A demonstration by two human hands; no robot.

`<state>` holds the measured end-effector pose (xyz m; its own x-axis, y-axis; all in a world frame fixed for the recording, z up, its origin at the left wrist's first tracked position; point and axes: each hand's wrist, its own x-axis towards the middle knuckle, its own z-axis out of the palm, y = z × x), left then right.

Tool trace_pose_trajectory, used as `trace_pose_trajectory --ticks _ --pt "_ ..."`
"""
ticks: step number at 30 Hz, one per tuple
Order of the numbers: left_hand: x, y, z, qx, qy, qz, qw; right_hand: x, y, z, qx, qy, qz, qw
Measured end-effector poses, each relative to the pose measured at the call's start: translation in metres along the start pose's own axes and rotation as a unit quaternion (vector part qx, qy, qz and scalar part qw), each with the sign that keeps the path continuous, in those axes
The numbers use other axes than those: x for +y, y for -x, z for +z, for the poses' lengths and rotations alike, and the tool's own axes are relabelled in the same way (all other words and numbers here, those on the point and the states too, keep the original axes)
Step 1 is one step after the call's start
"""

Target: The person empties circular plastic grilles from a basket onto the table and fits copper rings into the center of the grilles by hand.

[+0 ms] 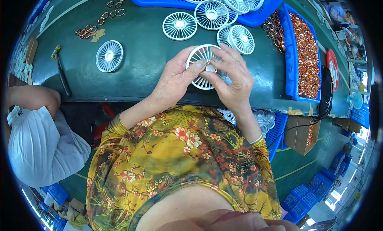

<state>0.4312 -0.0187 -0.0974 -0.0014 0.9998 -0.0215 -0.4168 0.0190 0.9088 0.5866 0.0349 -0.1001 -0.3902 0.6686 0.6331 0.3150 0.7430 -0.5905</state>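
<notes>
A round white spoked grille [200, 83] is held up in front of me between both hands. My left hand [172, 76] is closed on its left rim, the thumb lying across the spokes toward the hub. With thumb and fingers, my right hand [234, 79] pinches a small copper-coloured ring [212, 66] against the grille's middle. My fingers partly cover the ring, so how it sits on the hub cannot be made out. Another white grille [109, 56] lies flat to the left, and one more [180, 26] lies just beyond my hands.
A blue crate [175, 3] piled with grilles stands at the back. On the right is a blue bin [292, 59] full of copper rings [305, 55]. Loose rings [85, 31] and a hammer [62, 73] lie on the green table [137, 43]. A person's white-clothed part [46, 147] is at left.
</notes>
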Motion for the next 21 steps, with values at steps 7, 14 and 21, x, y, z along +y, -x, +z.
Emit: trace_pose_trajectory --ticks 7,14,21 --pt "0.013 0.009 -0.008 -0.062 -0.053 -0.035 0.996 -0.005 -0.003 -0.013 -0.094 -0.028 -0.079 0.992" --pt "0.009 0.006 -0.014 -0.056 -0.232 0.124 0.963 0.003 0.003 -0.002 -0.067 -0.219 0.023 0.973" --pt "0.006 0.005 -0.021 -0.085 -0.380 0.246 0.888 0.006 0.006 -0.008 -0.116 -0.267 0.141 0.946"
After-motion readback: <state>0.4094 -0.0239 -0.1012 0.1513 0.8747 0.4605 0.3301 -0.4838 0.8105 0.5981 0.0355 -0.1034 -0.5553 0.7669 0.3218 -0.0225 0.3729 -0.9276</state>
